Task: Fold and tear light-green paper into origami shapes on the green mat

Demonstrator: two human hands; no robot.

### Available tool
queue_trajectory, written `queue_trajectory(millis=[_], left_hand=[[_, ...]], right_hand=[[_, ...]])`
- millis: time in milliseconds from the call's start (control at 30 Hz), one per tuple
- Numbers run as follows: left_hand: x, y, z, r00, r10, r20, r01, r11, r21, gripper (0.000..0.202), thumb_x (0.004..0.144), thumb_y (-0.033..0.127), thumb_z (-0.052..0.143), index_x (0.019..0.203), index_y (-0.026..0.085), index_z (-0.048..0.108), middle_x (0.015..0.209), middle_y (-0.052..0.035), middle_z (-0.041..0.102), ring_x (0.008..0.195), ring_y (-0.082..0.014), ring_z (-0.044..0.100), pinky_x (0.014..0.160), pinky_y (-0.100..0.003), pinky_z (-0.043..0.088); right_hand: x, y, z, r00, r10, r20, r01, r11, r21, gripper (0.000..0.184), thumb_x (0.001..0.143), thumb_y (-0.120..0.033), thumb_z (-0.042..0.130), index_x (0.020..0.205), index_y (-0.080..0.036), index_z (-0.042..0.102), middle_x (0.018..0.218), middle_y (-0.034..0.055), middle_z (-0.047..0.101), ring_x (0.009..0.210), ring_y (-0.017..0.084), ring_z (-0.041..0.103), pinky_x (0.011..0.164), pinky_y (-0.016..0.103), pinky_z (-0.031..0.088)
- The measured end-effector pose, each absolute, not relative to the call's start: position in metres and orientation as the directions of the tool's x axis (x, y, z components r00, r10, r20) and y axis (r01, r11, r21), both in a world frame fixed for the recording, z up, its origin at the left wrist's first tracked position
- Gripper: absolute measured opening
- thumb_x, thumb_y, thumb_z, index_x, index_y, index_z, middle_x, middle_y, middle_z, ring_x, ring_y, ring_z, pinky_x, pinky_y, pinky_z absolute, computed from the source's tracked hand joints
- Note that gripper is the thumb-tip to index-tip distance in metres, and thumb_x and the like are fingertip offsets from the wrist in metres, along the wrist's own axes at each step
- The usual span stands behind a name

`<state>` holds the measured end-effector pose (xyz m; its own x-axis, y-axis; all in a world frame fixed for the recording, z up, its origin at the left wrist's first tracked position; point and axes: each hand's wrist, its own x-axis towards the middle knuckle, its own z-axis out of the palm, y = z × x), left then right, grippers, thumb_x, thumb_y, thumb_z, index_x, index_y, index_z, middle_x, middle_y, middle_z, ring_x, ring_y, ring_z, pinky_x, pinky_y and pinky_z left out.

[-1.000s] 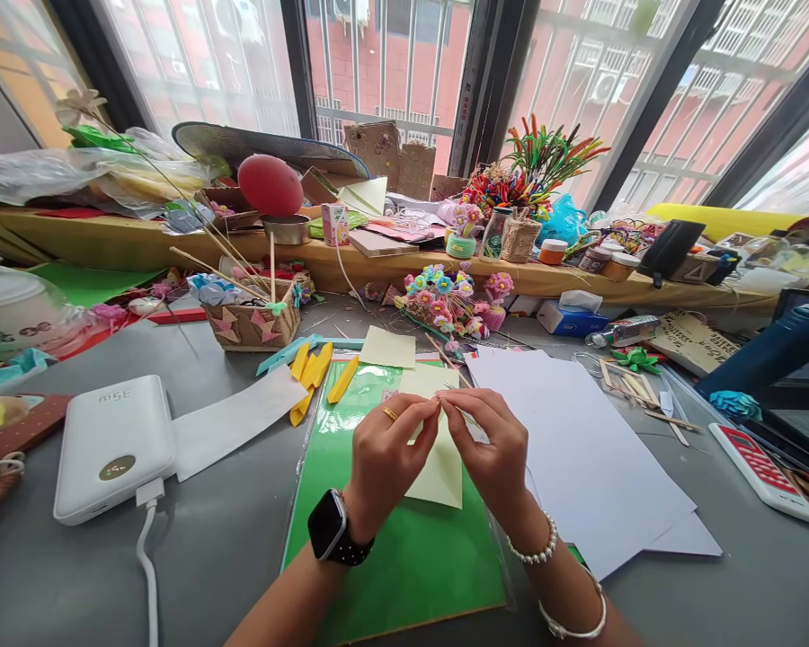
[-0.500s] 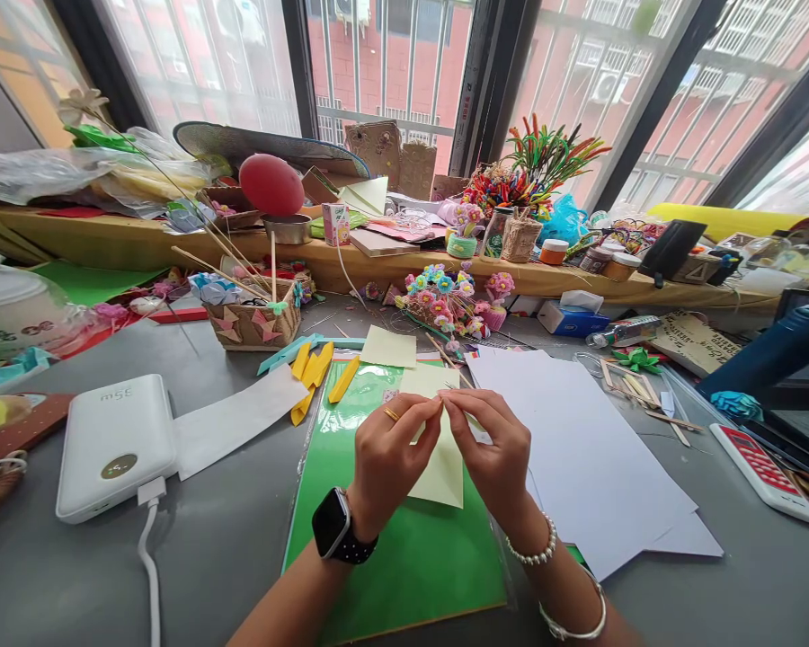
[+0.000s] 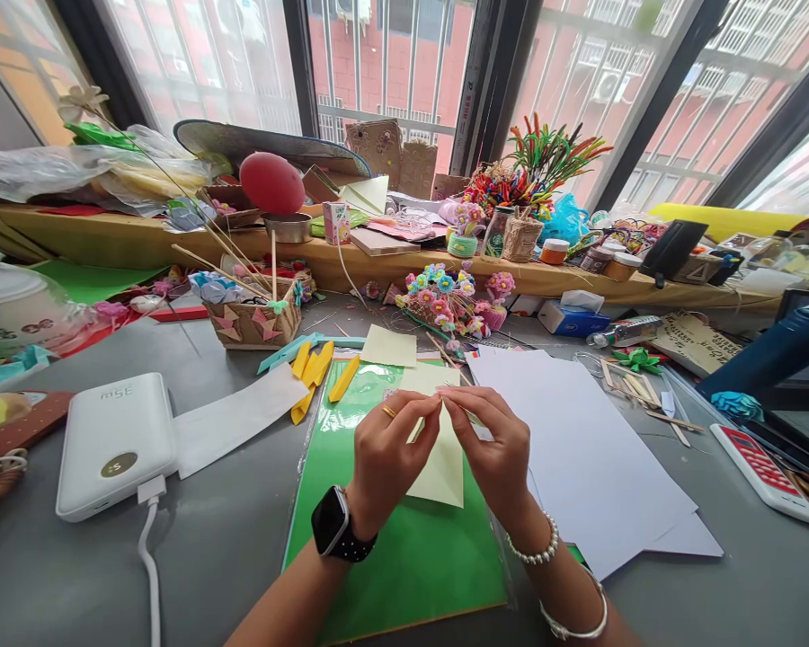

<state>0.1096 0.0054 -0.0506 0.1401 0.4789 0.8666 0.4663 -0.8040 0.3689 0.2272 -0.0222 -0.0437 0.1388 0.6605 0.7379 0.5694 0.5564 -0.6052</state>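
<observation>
Two hands, fingertips together.

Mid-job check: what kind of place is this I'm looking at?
Probably a hobby craft desk by a barred window: paper flowers and yellow paper strips lie about, and the left hand and right hand pinch a pale yellow paper over a green sheet.

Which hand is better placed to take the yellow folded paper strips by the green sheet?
Probably the left hand: the yellow folded paper strips lie on its side, at the far-left corner of the green sheet. The right hand would have to cross.
</observation>
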Motion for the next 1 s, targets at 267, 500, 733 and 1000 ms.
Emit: queue_trajectory(millis=[267,500,733,1000], left_hand=[[0.099,0.01,-0.038,0.142,0.794,0.591,0.218,-0.608,0.764,0.006,0.073,0.02,0.055,0.073,0.017,0.06,0.071,-0.0015,0.062,0.069,-0.0126,0.058,0.064,-0.022,0.046],[0.097,0.015,-0.039,0.221,0.964,0.149,-0.023,-0.148,0.989,0.02,0.066,0.034,0.06,0.074,0.017,0.063,0.075,-0.003,0.065,0.066,-0.016,0.059,0.053,-0.022,0.045],[0.096,0.017,-0.046,0.277,0.958,0.069,-0.06,-0.055,0.997,0.023,0.066,0.035,0.061,0.074,0.014,0.065,0.078,-0.0058,0.064,0.067,-0.0155,0.056,0.054,-0.022,0.043],[0.097,0.015,-0.047,0.23,0.967,0.113,-0.079,-0.097,0.992,0.02,0.065,0.034,0.062,0.076,0.018,0.069,0.079,-0.004,0.066,0.068,-0.0155,0.057,0.054,-0.022,0.043]], right_hand=[[0.236,-0.02,-0.04,0.169,0.822,0.544,0.495,0.407,-0.768,0.012,0.074,-0.027,0.054,0.075,-0.019,0.064,0.072,0.0026,0.063,0.068,0.016,0.057,0.063,0.028,0.045],[0.239,-0.017,-0.04,0.221,0.962,0.159,0.241,0.104,-0.965,0.028,0.068,-0.041,0.057,0.074,-0.015,0.063,0.066,0.0043,0.064,0.058,0.016,0.056,0.048,0.023,0.043],[0.241,-0.014,-0.043,0.159,0.987,0.033,0.079,0.021,-0.997,0.034,0.064,-0.045,0.059,0.074,-0.012,0.063,0.067,0.0063,0.064,0.056,0.016,0.057,0.047,0.024,0.042],[0.238,-0.016,-0.044,0.171,0.985,-0.011,-0.082,0.003,-0.997,0.032,0.063,-0.041,0.062,0.072,-0.011,0.062,0.064,0.0059,0.062,0.054,0.015,0.055,0.047,0.024,0.042]])
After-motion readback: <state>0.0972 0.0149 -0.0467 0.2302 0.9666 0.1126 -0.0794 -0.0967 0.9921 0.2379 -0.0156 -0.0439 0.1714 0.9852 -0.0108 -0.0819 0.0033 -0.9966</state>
